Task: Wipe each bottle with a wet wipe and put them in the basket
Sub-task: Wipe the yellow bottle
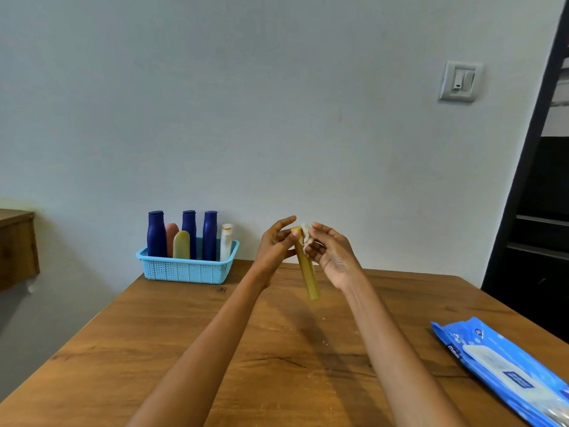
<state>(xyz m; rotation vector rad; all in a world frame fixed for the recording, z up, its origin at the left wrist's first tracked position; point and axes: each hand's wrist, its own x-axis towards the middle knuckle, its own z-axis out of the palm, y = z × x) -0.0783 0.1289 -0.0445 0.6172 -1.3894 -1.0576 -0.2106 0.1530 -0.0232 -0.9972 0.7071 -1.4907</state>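
In the middle of the frame, both hands are raised above the wooden surface point(184, 334) and meet around a slim yellow bottle point(306, 272). The bottle hangs nearly upright, its top end up between the fingers and its lower end tilted slightly toward the right of the frame, clear of the surface. The left hand point(275, 245) grips the bottle near its top, thumb and curled fingers closed on it, with the index finger stretched upward. The right hand point(331, 251) has its fingers curled round a crumpled white wet wipe point(306, 237), which is pressed against the upper part of the bottle.

Left of centre, at the far edge of the surface against the pale wall point(277, 103), stands a light blue perforated basket point(184, 269). Inside it stand three dark blue bottles point(156, 234), a salmon-pink bottle point(171, 234), a rounded yellow bottle point(181, 245) in front, and a white bottle point(226, 241) with an orange band at the right end of the basket.

At the lower right of the frame, a blue pack of wet wipes point(505, 365) lies flat on the surface, well apart from the hands. A light switch point(458, 81) sits on the wall at upper right, a dark shelving unit point(542, 211) fills the right edge, and a piece of wooden furniture point(17, 248) shows at the left edge.
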